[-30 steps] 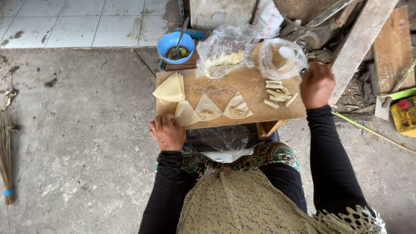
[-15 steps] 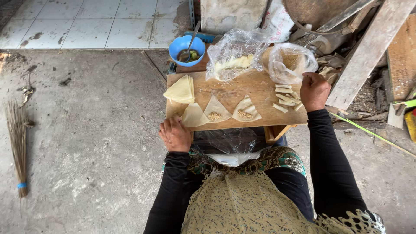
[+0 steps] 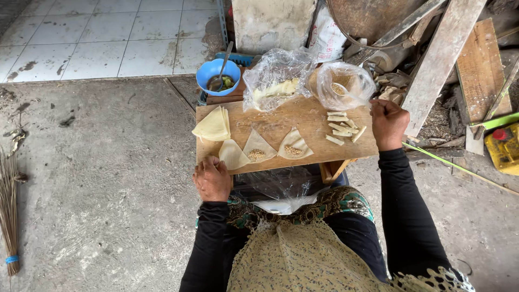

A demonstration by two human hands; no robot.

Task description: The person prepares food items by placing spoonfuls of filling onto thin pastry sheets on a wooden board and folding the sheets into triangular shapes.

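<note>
A wooden board (image 3: 303, 116) lies in front of me. On it are a stack of pale triangular wrappers (image 3: 213, 125), one bare wrapper (image 3: 232, 155), and two wrappers topped with brown filling (image 3: 257, 147) (image 3: 293, 146). Several pale sticks (image 3: 341, 127) lie at the board's right. My left hand (image 3: 212, 179) rests on the board's near left corner, fingers curled on the edge. My right hand (image 3: 388, 124) is closed at the board's right edge beside the sticks; what it holds is hidden.
A blue bowl with a spoon (image 3: 217, 76) sits behind the board. Two clear plastic bags (image 3: 275, 86) (image 3: 343, 84) hold dough and filling. Planks (image 3: 443, 59) and scrap pile up at right, a yellow tool (image 3: 504, 146) too. A broom (image 3: 10, 216) lies far left on concrete.
My right hand has drawn back from the bag and sticks to the board's right edge. My left hand stays at the near left corner. The view has shifted slightly.
</note>
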